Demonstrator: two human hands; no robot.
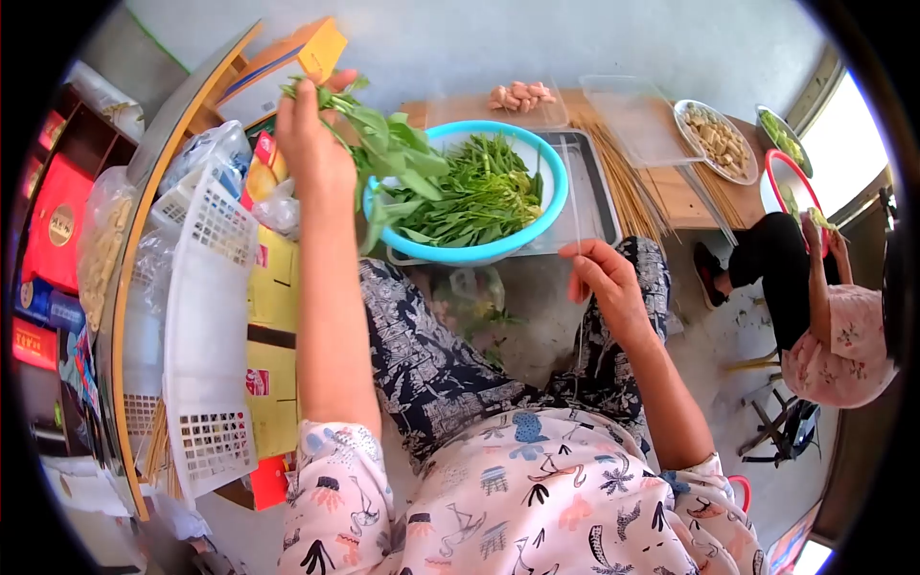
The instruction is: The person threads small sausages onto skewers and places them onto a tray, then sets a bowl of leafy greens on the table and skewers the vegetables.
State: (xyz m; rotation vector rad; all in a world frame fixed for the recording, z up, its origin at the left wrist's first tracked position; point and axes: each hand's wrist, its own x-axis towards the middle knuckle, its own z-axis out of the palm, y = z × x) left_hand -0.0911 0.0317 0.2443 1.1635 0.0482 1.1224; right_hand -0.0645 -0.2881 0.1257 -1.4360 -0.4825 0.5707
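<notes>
My left hand (pixel 311 144) is raised at the upper left, its fingers closed round a bunch of leafy greens (pixel 398 153) that hangs to the right over the bowl's edge. Below and beside it, a blue-rimmed bowl (pixel 563 182) holds a pile of green stems and leaves (pixel 470 196). My right hand (pixel 609 283) is above my right knee, right of the bowl, with thumb and fingers pinched together. A thin pale skewer (pixel 578 331) seems to run down from those fingers.
Long skewers (pixel 623 182), a clear plastic container (pixel 637 120), pink meat pieces (pixel 520 96) and a plate of chopped food (pixel 717 142) lie behind. White baskets (pixel 206 316) stand left. A co-worker (pixel 834 335) sits right, holding greens over a red-rimmed bowl (pixel 774 177).
</notes>
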